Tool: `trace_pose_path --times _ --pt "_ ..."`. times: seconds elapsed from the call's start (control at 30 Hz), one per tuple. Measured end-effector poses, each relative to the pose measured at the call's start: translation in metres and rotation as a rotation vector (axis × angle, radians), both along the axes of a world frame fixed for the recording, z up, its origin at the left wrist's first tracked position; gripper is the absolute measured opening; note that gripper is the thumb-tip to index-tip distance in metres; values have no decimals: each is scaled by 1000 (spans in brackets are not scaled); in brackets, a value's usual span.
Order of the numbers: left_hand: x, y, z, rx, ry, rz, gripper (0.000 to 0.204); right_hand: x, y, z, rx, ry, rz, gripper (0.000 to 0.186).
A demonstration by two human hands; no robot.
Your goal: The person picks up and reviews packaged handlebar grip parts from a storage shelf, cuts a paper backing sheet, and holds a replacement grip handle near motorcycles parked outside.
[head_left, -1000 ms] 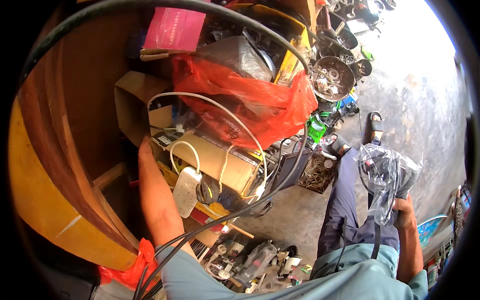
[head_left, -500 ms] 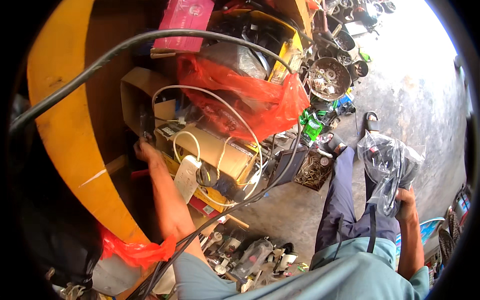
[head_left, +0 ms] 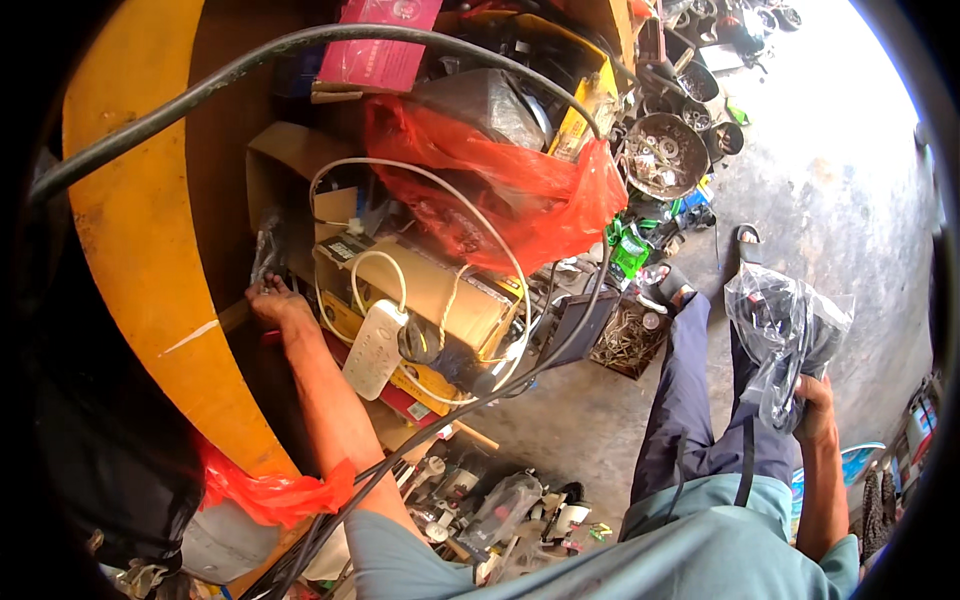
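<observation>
My left hand (head_left: pixel 276 300) reaches into a shelf opening beside a cardboard box. Its fingers are closed on the lower end of a small clear plastic packet (head_left: pixel 268 244) whose contents I cannot make out. On the right, my right hand (head_left: pixel 816 396) grips a larger clear plastic bag (head_left: pixel 784 335) by its lower part, above the floor near my leg. Something black is inside that bag, its kind hidden by glare and folds. Nearest my left hand are the open cardboard box (head_left: pixel 290 150) and a white power strip (head_left: pixel 376 350) with a plug in it.
A thick black cable (head_left: pixel 330 34) arches across the shelf. Beside a red plastic bag (head_left: pixel 500 195) stands a pan of small parts (head_left: pixel 668 155). A box of screws (head_left: pixel 628 340) sits by my foot. The yellow shelf edge (head_left: pixel 140 250) curves along the left.
My left hand has shifted slightly left and turned, with the clear packet now showing more plainly above it. My right hand still holds its bag. The view has shifted a little.
</observation>
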State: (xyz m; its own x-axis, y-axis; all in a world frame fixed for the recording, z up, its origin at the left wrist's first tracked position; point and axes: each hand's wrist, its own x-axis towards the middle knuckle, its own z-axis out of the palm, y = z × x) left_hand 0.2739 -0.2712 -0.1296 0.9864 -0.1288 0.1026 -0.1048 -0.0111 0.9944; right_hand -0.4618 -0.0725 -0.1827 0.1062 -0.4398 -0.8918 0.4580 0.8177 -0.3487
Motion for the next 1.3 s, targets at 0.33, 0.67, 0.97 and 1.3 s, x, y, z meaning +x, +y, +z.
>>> trace_pose_path --times 0.33,0.67,0.97,1.3 --pt "-3 25 38 -69 231 -156 9 16 -7 4 -21 7 90 45" --pt "-133 41 56 -87 318 -471 12 14 -16 9 -11 -109 139 58" --pt "-206 61 76 -141 535 -1163 14 41 -38 37 -105 -150 121 64" --pt "-269 79 75 182 953 -1216 36 127 -78 43 -209 -408 -64 54"
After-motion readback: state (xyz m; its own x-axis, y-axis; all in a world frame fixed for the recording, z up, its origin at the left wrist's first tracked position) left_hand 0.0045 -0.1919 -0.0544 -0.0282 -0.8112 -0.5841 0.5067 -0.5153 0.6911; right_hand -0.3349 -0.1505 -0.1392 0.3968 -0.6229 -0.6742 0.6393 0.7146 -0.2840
